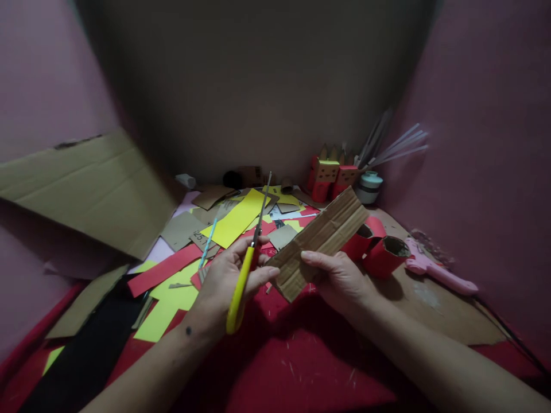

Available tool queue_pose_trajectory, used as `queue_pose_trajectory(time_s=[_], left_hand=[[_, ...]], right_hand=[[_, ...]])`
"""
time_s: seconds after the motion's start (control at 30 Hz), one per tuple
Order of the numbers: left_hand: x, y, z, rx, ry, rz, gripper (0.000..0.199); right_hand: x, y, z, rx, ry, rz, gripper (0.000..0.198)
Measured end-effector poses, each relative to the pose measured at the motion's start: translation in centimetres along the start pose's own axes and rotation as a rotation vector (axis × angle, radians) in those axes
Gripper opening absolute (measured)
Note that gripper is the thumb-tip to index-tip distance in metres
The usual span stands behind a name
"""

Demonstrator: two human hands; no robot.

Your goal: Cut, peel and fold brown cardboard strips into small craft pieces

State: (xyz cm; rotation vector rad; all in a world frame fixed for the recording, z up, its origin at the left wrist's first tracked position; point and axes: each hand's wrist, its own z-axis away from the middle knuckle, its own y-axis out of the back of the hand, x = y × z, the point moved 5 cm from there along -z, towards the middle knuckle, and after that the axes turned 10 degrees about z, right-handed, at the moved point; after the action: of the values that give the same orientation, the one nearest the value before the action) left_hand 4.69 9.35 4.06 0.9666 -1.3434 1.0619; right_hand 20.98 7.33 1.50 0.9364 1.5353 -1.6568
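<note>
My left hand point(217, 284) is closed on yellow-handled scissors point(241, 287), whose blades point up and away from me. Between my right thumb and fingers is a corrugated cardboard strip point(329, 232), tilted up to the right. My right hand point(344, 281) grips its lower edge; the fingers behind it are hidden. The strip's lower left end lies close to my left thumb and fingertips; I cannot tell if they touch it. Just beyond my right hand stand red paper-covered tubes point(384, 259).
Paper and cardboard scraps cover the table, including a yellow sheet point(236, 219) and red strip point(166, 269). A large cardboard sheet point(99, 189) leans at left. At right lies a pink glue gun point(441, 273); behind are decorated boxes point(328, 172) and a lidded jar point(369, 189).
</note>
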Motion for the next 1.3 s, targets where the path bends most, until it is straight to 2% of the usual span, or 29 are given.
queue_pose_trajectory(time_s=[0.13, 0.27, 0.33, 0.5, 0.7, 0.93, 1.17, 1.3], left_hand=[[-0.3, -0.3, 0.0, -0.038, 0.044, 0.156, 0.053], [-1.3, -0.3, -0.5, -0.096, 0.091, 0.309, 0.036], [-1.9, -0.1, -0.8, -0.112, 0.140, 0.341, 0.034], [-2.5, 0.1, -1.2, -0.098, 0.196, 0.348, 0.042], [-3.3, -0.1, -1.3, -0.080, 0.233, 0.323, 0.032], [-4.2, -0.3, -1.3, -0.059, 0.242, 0.276, 0.036], [-4.0, -0.7, -1.1, -0.081, 0.209, 0.238, 0.053], [-4.2, -0.7, -1.3, -0.077, 0.228, 0.281, 0.053]], right_hand=[[0.1, -0.4, 0.1, 0.019, -0.043, -0.038, 0.020], [0.7, -0.9, 0.1, 0.040, -0.150, -0.090, 0.018], [1.0, -0.9, 0.1, 0.058, -0.179, -0.085, 0.017], [1.5, -0.6, -0.3, 0.116, -0.246, -0.061, 0.019], [2.2, -0.6, -0.7, 0.112, -0.217, -0.149, 0.023], [2.7, -0.7, -0.9, 0.128, -0.215, -0.183, 0.015], [3.1, -1.1, -0.8, 0.052, -0.293, -0.314, 0.016], [2.9, -1.4, -0.8, 0.001, -0.281, -0.348, 0.021]])
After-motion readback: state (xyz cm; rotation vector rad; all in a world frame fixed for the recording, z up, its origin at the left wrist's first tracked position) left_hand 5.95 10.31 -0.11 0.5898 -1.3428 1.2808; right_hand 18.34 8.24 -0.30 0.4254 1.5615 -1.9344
